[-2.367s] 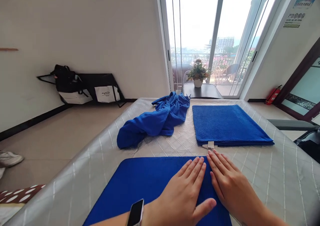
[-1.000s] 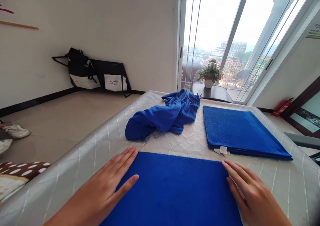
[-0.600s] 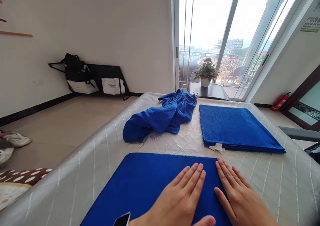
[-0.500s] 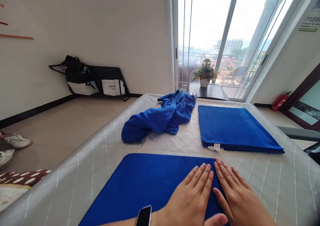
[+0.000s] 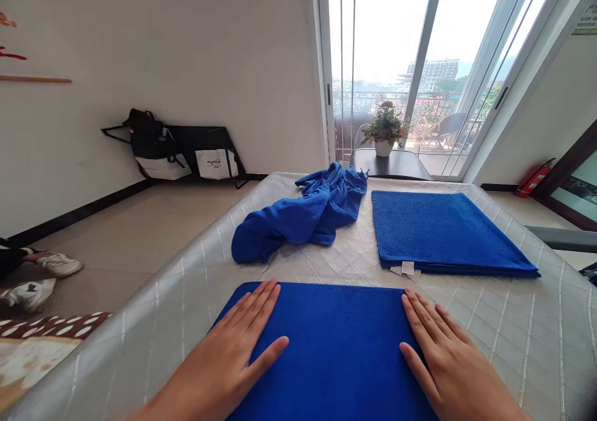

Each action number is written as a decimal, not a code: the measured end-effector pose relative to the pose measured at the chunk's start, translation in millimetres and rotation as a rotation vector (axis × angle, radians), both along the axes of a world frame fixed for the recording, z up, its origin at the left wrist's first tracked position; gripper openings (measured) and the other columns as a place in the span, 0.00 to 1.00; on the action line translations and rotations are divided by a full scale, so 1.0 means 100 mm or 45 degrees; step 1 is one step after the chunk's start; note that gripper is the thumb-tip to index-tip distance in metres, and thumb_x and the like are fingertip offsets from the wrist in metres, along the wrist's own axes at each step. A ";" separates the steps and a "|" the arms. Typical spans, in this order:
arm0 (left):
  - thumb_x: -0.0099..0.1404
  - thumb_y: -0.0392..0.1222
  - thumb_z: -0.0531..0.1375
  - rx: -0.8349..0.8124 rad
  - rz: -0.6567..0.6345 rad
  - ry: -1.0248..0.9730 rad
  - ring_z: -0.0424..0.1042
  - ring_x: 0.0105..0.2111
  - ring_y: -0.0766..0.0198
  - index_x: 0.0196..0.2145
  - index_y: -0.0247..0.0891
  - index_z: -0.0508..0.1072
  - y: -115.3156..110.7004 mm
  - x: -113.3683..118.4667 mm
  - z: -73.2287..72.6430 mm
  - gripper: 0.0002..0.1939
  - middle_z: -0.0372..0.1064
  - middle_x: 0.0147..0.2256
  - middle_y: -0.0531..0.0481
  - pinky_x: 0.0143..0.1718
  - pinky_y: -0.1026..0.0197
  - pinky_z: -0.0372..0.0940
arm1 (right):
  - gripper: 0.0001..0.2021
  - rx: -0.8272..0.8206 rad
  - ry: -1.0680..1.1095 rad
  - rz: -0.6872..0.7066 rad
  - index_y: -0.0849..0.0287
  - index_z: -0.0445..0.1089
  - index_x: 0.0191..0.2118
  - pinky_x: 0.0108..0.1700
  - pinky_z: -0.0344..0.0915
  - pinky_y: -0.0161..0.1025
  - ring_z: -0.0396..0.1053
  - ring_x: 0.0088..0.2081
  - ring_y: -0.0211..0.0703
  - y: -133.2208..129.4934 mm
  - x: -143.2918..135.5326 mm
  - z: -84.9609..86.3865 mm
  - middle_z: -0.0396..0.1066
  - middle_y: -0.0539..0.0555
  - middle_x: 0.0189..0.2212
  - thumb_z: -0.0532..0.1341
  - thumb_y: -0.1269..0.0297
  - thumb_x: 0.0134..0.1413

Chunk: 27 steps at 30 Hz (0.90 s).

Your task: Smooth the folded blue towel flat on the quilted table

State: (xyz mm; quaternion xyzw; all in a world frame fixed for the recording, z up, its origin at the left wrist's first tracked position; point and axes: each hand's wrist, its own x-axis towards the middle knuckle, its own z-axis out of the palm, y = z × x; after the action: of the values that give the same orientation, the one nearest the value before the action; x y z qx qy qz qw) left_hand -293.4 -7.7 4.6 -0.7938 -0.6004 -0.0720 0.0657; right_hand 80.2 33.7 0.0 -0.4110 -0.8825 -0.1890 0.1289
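A blue cloth (image 5: 336, 346) lies flat and smooth on the silver quilted table cover (image 5: 186, 303), close in front of me. My left hand (image 5: 233, 346) rests flat on the cloth's left side, thumb held apart from the fingers. On its right edge lies my right hand (image 5: 443, 352), fingers stretched forward near the far right corner. Beyond it, to the right, is a neat stack of folded blue cloths (image 5: 448, 234) with white tags at its near edge. A crumpled blue cloth (image 5: 303, 216) sits in a heap at the far middle.
Behind the table, a potted plant (image 5: 384, 132) stands on a dark chair (image 5: 396, 165) before the glass door. Bags (image 5: 149, 138) lean by the left wall. A person's shoes (image 5: 58, 264) show at far left. A fire extinguisher (image 5: 534, 177) stands at the right.
My left hand has slid left across the cloth, from beside my right hand to the left side. The right hand has stayed at the right edge. The view has shifted slightly.
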 end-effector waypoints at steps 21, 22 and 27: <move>0.71 0.59 0.49 0.136 0.044 -0.002 0.57 0.65 0.52 0.70 0.44 0.38 -0.05 -0.20 -0.06 0.38 0.51 0.68 0.49 0.63 0.48 0.58 | 0.38 0.067 0.017 -0.069 0.65 0.36 0.71 0.58 0.63 0.50 0.57 0.64 0.53 -0.25 0.03 -0.12 0.54 0.61 0.66 0.49 0.48 0.66; 0.71 0.59 0.49 0.165 0.035 0.005 0.57 0.64 0.52 0.70 0.44 0.38 -0.06 -0.18 -0.01 0.38 0.51 0.68 0.48 0.63 0.48 0.58 | 0.38 0.073 0.022 -0.068 0.64 0.35 0.71 0.59 0.63 0.49 0.57 0.64 0.53 -0.26 0.03 -0.09 0.54 0.61 0.66 0.49 0.49 0.66; 0.70 0.60 0.51 0.250 -0.218 0.040 0.57 0.65 0.55 0.70 0.36 0.42 -0.15 0.35 0.27 0.41 0.52 0.67 0.44 0.61 0.56 0.60 | 0.36 0.097 0.003 0.008 0.67 0.36 0.71 0.60 0.59 0.46 0.57 0.64 0.49 -0.28 0.00 0.04 0.55 0.62 0.65 0.50 0.53 0.66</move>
State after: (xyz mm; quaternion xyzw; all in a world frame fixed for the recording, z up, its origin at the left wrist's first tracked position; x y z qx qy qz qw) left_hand -258.9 -22.9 32.0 -0.8329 -0.5194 -0.1233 0.1463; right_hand 80.7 5.4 3.7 -0.4032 -0.8758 -0.2214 0.1461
